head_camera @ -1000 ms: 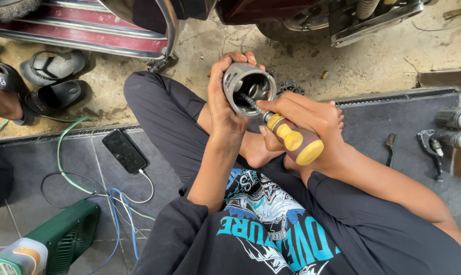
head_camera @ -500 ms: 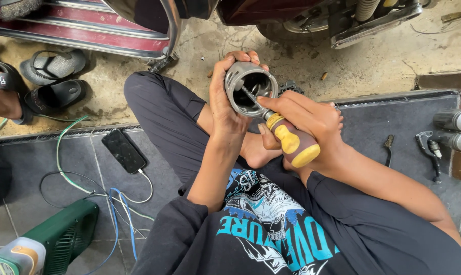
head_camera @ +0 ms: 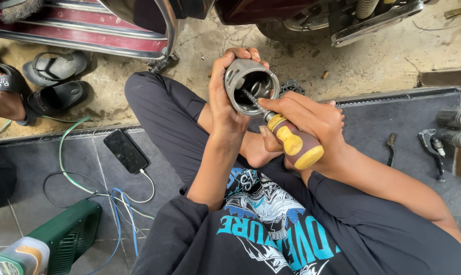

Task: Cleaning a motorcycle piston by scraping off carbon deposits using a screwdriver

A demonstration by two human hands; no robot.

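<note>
1. While the person sits cross-legged on the grey floor tiles (head_camera: 26, 224), the left hand (head_camera: 225, 109) is wrapped tight around a round grey metal housing (head_camera: 251, 89), fingers curled over its far rim, thumb side toward the body.
2. Housing sits held up above the bare foot (head_camera: 256, 150), open mouth facing the camera, dark hollow visible inside.
3. Right hand (head_camera: 312, 119) is closed on a screwdriver (head_camera: 291, 145) with a yellow-and-orange handle; its metal shaft runs up-left into the housing's opening, tip hidden in the dark interior.
4. Hands sit close together, nearly touching at the housing's lower edge.
5. Versus half a second ago: the housing is tipped slightly more toward the camera and the shaft reaches a bit deeper inside; grip of both hands unchanged.
6. Versus one second ago: same pose, the screwdriver handle has barely shifted, the hands have stayed at the same spot over the lap.
7. Around: black phone (head_camera: 125, 150) on the tiles left of the knee with a white cable; green and blue cords nearby; green machine casing (head_camera: 67, 234) at lower left; sandals (head_camera: 57, 81) on the dirt; motorcycle chrome parts (head_camera: 138, 46) at top; small tools (head_camera: 431, 147) on the mat to the right.
</note>
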